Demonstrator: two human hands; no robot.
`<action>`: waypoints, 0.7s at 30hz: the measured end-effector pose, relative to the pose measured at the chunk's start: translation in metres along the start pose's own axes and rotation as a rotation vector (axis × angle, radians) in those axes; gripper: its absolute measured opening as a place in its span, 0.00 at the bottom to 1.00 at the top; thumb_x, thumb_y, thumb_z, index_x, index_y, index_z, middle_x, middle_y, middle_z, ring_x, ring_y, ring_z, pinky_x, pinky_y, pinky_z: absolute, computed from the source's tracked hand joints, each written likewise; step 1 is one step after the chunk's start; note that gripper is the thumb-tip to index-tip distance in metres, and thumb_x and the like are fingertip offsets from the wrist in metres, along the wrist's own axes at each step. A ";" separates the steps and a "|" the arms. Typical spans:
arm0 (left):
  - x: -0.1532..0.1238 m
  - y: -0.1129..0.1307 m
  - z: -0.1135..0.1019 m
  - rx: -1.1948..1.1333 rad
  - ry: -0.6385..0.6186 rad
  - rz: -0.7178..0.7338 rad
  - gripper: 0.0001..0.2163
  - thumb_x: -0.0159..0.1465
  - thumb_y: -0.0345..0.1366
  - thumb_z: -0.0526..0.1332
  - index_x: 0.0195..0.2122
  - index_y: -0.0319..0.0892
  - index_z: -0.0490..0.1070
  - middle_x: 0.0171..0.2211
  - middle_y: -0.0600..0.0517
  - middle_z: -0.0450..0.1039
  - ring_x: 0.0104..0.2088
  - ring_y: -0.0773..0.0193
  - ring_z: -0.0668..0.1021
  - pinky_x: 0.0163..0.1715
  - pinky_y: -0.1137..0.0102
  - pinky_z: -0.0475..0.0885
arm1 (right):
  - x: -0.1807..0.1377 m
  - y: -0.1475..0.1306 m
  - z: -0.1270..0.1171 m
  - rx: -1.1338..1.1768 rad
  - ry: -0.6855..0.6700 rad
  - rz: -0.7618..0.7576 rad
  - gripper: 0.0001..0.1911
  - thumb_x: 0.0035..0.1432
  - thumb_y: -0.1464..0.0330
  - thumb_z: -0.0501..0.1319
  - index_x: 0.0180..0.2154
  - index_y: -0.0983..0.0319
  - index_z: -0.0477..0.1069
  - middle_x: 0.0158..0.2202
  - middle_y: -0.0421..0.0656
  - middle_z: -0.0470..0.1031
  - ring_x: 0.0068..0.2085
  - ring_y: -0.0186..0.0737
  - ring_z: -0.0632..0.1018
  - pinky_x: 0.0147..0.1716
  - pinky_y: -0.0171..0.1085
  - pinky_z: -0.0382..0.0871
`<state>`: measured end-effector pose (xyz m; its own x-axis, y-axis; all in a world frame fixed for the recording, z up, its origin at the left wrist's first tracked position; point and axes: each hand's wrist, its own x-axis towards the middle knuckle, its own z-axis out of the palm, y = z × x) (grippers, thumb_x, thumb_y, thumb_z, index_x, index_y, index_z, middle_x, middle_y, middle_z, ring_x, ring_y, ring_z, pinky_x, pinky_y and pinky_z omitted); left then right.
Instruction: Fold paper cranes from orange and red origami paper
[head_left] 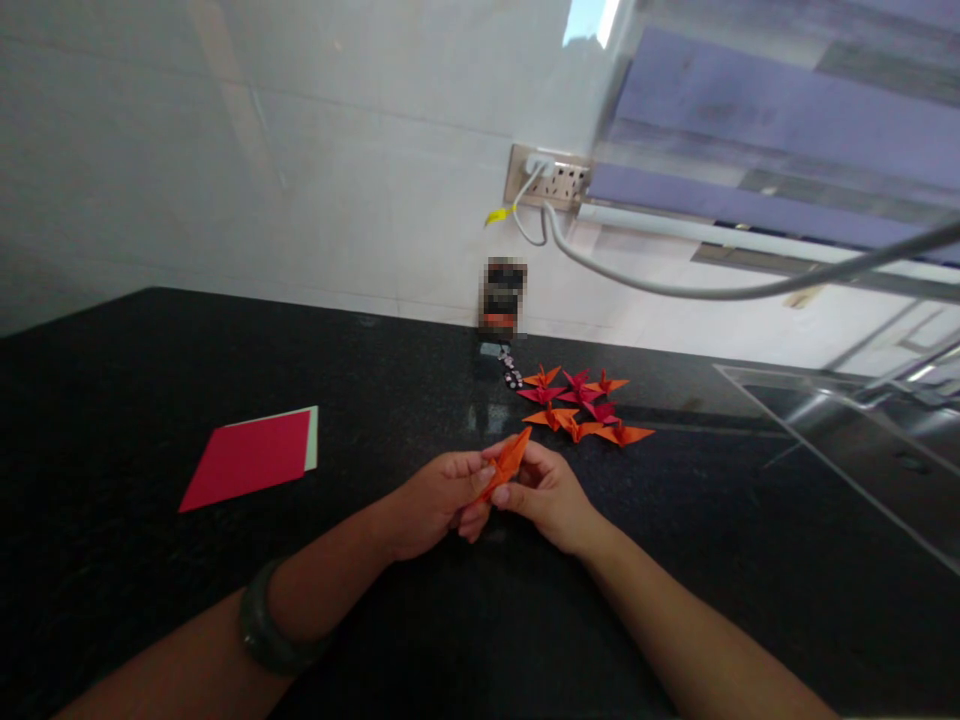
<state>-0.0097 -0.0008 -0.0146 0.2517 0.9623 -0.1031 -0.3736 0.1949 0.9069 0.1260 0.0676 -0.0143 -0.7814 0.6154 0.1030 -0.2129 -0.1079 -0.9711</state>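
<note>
The folded paper cranes (pixel 579 396), some orange and some red, sit in a close group on the dark, speckled countertop (pixel 375 395). On the near side of the cranes and a little to their left, the person pinches a narrow, pointed orange paper piece (pixel 512 458) between both hands. The left hand (pixel 429 498) grips it with the thumb laid along it; the right hand (pixel 553 497) has it caught between thumb and fingers. A dark bracelet (pixel 261 620) circles the left wrist.

Well to the left of the cranes lies a red sheet (pixel 251 458), with a pale green sheet (pixel 313 440) showing from under its edge. Just beyond the cranes, to their left, an upright item (pixel 502 300) is covered by a mosaic, so any brand or lettering on it cannot be read; a beaded strap (pixel 512 378) runs from it toward them. Above the cranes, a wall socket (pixel 564 185) holds a white plug (pixel 537 163). The yellow tag (pixel 498 216) on its cord is too small to read. Right of the cranes is a metal sink (pixel 892 460).
</note>
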 end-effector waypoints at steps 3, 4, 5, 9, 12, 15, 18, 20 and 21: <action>0.000 0.000 0.001 0.030 0.022 -0.009 0.15 0.55 0.47 0.59 0.24 0.38 0.65 0.14 0.57 0.62 0.15 0.73 0.65 0.18 0.75 0.60 | 0.000 -0.002 0.000 0.018 0.038 -0.016 0.16 0.37 0.67 0.70 0.31 0.61 0.68 0.25 0.36 0.72 0.25 0.31 0.72 0.27 0.33 0.67; 0.001 0.000 0.002 0.042 0.054 -0.013 0.15 0.54 0.46 0.60 0.24 0.38 0.65 0.15 0.56 0.64 0.16 0.73 0.66 0.19 0.75 0.62 | 0.001 -0.002 0.000 0.011 0.071 -0.021 0.15 0.37 0.67 0.70 0.29 0.61 0.68 0.24 0.36 0.71 0.24 0.30 0.72 0.25 0.32 0.66; 0.001 0.000 0.002 0.054 0.097 -0.017 0.14 0.54 0.46 0.60 0.25 0.38 0.65 0.16 0.56 0.65 0.17 0.72 0.67 0.20 0.75 0.63 | 0.001 -0.003 0.000 -0.007 0.112 -0.027 0.15 0.37 0.66 0.70 0.27 0.61 0.68 0.22 0.36 0.70 0.22 0.30 0.71 0.23 0.31 0.65; 0.003 0.004 0.006 0.129 0.333 0.076 0.13 0.50 0.43 0.64 0.29 0.38 0.69 0.23 0.54 0.71 0.23 0.69 0.72 0.25 0.73 0.66 | 0.003 -0.004 -0.002 -0.150 0.246 -0.034 0.13 0.40 0.62 0.67 0.23 0.63 0.67 0.19 0.35 0.67 0.19 0.28 0.66 0.19 0.30 0.61; 0.004 0.005 0.006 0.219 0.436 0.162 0.12 0.51 0.43 0.63 0.29 0.38 0.71 0.24 0.53 0.72 0.26 0.67 0.73 0.28 0.72 0.67 | 0.004 -0.003 -0.003 -0.235 0.278 -0.009 0.14 0.42 0.60 0.66 0.23 0.63 0.66 0.18 0.35 0.65 0.18 0.27 0.64 0.18 0.29 0.59; 0.005 0.003 0.004 0.275 0.436 0.181 0.11 0.51 0.42 0.63 0.28 0.38 0.72 0.24 0.52 0.74 0.26 0.66 0.74 0.28 0.72 0.68 | 0.005 -0.001 -0.005 -0.273 0.275 0.009 0.15 0.43 0.59 0.65 0.22 0.63 0.65 0.17 0.35 0.65 0.18 0.27 0.64 0.18 0.29 0.58; 0.005 0.001 0.004 0.244 0.418 0.184 0.11 0.49 0.37 0.66 0.30 0.38 0.71 0.25 0.52 0.75 0.26 0.67 0.75 0.27 0.73 0.68 | 0.005 0.001 -0.005 -0.269 0.255 0.026 0.14 0.44 0.60 0.64 0.24 0.63 0.66 0.18 0.35 0.67 0.18 0.27 0.66 0.18 0.29 0.60; 0.005 0.001 0.005 0.199 0.427 0.176 0.11 0.49 0.36 0.65 0.32 0.38 0.69 0.24 0.53 0.75 0.24 0.67 0.75 0.25 0.73 0.68 | 0.006 0.001 -0.005 -0.241 0.229 0.039 0.13 0.45 0.60 0.64 0.26 0.64 0.67 0.20 0.36 0.68 0.19 0.28 0.67 0.19 0.30 0.62; 0.005 0.002 0.005 0.180 0.440 0.173 0.11 0.49 0.36 0.65 0.31 0.37 0.69 0.22 0.53 0.74 0.23 0.68 0.75 0.25 0.74 0.68 | 0.006 0.001 -0.004 -0.222 0.216 0.044 0.13 0.45 0.61 0.64 0.27 0.64 0.68 0.20 0.36 0.69 0.20 0.28 0.68 0.20 0.30 0.62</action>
<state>-0.0045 0.0031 -0.0112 -0.2147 0.9740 -0.0723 -0.2069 0.0270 0.9780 0.1240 0.0745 -0.0155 -0.6395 0.7680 0.0350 -0.0297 0.0208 -0.9993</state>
